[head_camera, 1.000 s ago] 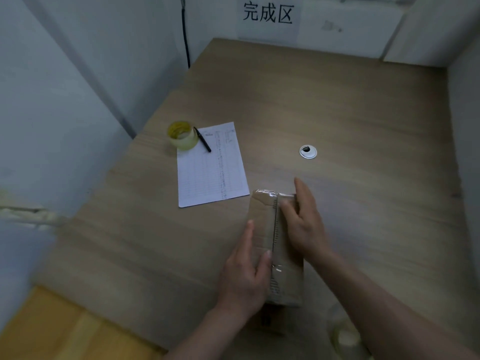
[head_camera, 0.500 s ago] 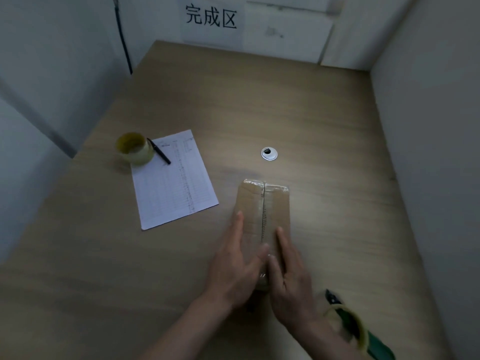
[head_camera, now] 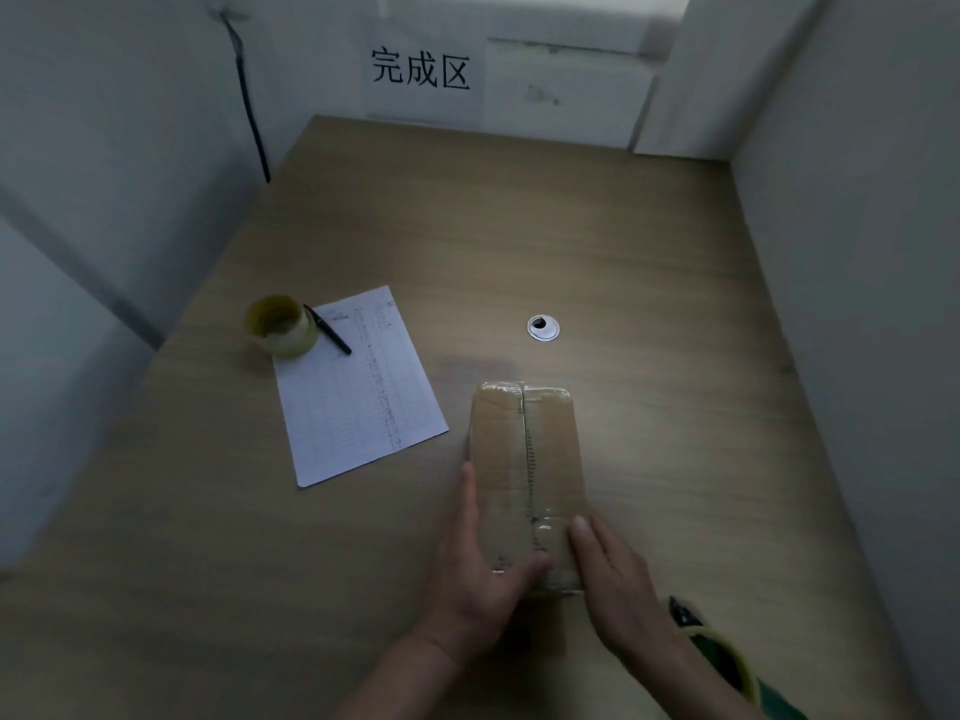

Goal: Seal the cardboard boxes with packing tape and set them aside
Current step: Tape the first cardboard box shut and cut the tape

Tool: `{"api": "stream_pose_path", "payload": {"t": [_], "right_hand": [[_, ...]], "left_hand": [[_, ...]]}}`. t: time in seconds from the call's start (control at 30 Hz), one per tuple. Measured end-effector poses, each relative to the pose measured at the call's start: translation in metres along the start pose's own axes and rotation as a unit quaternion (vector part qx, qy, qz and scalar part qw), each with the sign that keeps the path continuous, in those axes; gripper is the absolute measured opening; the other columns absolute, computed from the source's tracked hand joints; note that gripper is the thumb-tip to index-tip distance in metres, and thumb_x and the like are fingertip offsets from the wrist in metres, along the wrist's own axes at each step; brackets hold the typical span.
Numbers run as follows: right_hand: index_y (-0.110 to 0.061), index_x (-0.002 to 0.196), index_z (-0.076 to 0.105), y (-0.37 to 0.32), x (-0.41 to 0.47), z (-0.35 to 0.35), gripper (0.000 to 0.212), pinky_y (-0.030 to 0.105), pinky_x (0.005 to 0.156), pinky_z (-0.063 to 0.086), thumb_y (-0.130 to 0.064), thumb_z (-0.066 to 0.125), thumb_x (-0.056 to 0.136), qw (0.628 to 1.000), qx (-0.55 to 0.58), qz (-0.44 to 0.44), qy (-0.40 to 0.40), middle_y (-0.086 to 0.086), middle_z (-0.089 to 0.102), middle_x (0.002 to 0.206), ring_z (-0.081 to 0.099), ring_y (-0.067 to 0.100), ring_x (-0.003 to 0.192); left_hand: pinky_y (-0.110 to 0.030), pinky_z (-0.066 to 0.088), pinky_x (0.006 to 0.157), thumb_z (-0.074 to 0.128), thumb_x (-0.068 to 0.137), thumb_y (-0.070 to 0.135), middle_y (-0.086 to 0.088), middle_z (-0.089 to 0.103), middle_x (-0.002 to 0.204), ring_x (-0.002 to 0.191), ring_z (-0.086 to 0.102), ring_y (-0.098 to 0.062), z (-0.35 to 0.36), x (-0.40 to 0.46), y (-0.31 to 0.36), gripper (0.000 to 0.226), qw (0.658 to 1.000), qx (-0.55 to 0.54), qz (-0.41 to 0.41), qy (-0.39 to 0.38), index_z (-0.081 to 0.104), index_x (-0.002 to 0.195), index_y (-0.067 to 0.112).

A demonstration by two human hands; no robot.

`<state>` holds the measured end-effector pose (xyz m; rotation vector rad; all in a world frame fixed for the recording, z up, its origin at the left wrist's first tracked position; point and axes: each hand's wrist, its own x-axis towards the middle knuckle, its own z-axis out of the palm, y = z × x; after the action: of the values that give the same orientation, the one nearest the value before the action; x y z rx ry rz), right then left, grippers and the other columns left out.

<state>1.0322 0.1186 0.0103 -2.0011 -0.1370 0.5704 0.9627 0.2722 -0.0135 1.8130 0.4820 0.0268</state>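
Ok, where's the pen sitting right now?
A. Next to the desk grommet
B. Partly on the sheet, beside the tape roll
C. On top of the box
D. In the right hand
B: the pen lies with its lower end on the sheet and its upper end against the tape roll, well left of the box, which both hands are touching.
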Motion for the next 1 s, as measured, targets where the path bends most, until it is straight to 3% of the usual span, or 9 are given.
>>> {"api": "stream_pose_path", "payload": {"t": [0.07, 0.17, 0.23, 0.3, 0.47, 0.6, 0.73, 0.83, 1.0], "right_hand": [[-0.031, 0.101, 0.064, -0.011, 0.01, -0.004, 0.032, 0.014, 0.076, 0.043, -0.045, 0.035, 0.103, 0.998, -0.023, 0.045, -0.022, -0.012, 0.066, 0.104, 0.06, -0.004, 0.092], [-0.035, 0.141, 0.04, -0.026, 0.041, -0.008, 0.064, 0.036, 0.1, 0.043, -0.074, 0.032, 0.091, 0.996, -0.083, 0.04, 0.013, -0.002, 0.056, 0.136, 0.056, 0.019, 0.118], [-0.038, 0.154, 0.014, -0.04, 0.064, -0.004, 0.074, 0.037, 0.108, 0.035, -0.064, 0.044, 0.092, 0.988, -0.143, -0.025, 0.045, 0.002, 0.03, 0.158, 0.037, 0.024, 0.14], [-0.043, 0.154, 0.011, -0.049, 0.084, 0.0, 0.074, 0.035, 0.109, 0.032, -0.056, 0.051, 0.093, 0.977, -0.203, -0.062, 0.03, 0.005, 0.011, 0.163, 0.029, 0.025, 0.144], [-0.04, 0.145, 0.032, -0.048, 0.12, -0.016, 0.052, 0.032, 0.1, 0.036, -0.048, 0.05, 0.096, 0.981, -0.182, -0.059, 0.001, 0.009, 0.048, 0.139, 0.048, 0.028, 0.128], [-0.028, 0.158, 0.007, -0.032, 0.104, -0.021, 0.074, 0.033, 0.12, 0.021, -0.058, 0.039, 0.099, 0.999, -0.004, -0.006, -0.036, -0.009, 0.017, 0.163, 0.025, 0.01, 0.146], [-0.026, 0.128, 0.061, -0.011, 0.083, -0.011, 0.067, 0.042, 0.109, 0.041, -0.071, 0.026, 0.094, 0.997, 0.038, 0.072, -0.005, -0.005, 0.061, 0.132, 0.057, 0.015, 0.12], [-0.027, 0.122, 0.067, -0.02, 0.084, -0.018, 0.077, 0.045, 0.106, 0.044, -0.078, 0.022, 0.086, 0.994, 0.045, 0.094, 0.014, -0.002, 0.066, 0.124, 0.062, 0.016, 0.113], [-0.031, 0.12, 0.067, -0.056, 0.096, -0.056, 0.074, 0.047, 0.102, 0.047, -0.081, 0.026, 0.085, 0.989, 0.123, 0.046, 0.062, -0.005, 0.068, 0.119, 0.063, 0.014, 0.111]], "left_hand": [[-0.015, 0.027, 0.111, 0.069, 0.064, 0.073, 0.02, 0.028, 0.151, 0.137, 0.033, 0.001, -0.003, 0.003, 0.002, 0.111, 0.999, 0.047, 0.011, -0.02, -0.012, 0.139, 0.059], [0.002, 0.02, 0.099, 0.058, 0.066, 0.076, 0.018, 0.028, 0.147, 0.131, 0.032, 0.003, -0.009, 0.007, 0.008, 0.104, 0.994, 0.103, 0.028, -0.028, -0.011, 0.139, 0.049], [-0.005, 0.023, 0.102, 0.057, 0.067, 0.076, 0.014, 0.029, 0.15, 0.133, 0.035, -0.003, -0.009, 0.009, 0.01, 0.102, 0.991, 0.125, 0.035, -0.032, -0.009, 0.14, 0.047], [-0.012, 0.026, 0.104, 0.061, 0.07, 0.07, 0.007, 0.029, 0.155, 0.138, 0.036, -0.012, -0.009, 0.011, 0.013, 0.103, 0.99, 0.131, 0.028, -0.033, -0.008, 0.142, 0.045], [-0.015, 0.03, 0.105, 0.069, 0.072, 0.058, 0.021, 0.029, 0.146, 0.131, 0.037, -0.001, -0.008, 0.014, 0.021, 0.102, 0.996, 0.078, -0.001, -0.032, -0.002, 0.144, 0.05], [-0.011, 0.042, 0.095, 0.071, 0.087, 0.036, 0.02, 0.038, 0.145, 0.115, 0.049, 0.012, -0.013, 0.02, 0.027, 0.091, 0.996, -0.036, -0.074, -0.039, 0.008, 0.153, 0.038], [-0.036, 0.048, 0.101, 0.056, 0.092, 0.046, 0.013, 0.059, 0.13, 0.111, 0.06, -0.002, -0.011, 0.05, 0.04, 0.059, 0.993, -0.032, -0.105, -0.045, 0.032, 0.146, 0.039], [-0.044, 0.046, 0.103, 0.054, 0.088, 0.037, 0.01, 0.063, 0.12, 0.111, 0.06, -0.01, -0.005, 0.065, 0.061, 0.036, 0.994, -0.016, -0.099, -0.045, 0.046, 0.123, 0.042], [-0.044, 0.051, 0.097, 0.059, 0.094, 0.015, 0.002, 0.06, 0.127, 0.11, 0.061, -0.015, -0.009, 0.097, 0.113, 0.052, 0.993, -0.068, -0.063, -0.073, 0.037, 0.14, 0.026]]}}
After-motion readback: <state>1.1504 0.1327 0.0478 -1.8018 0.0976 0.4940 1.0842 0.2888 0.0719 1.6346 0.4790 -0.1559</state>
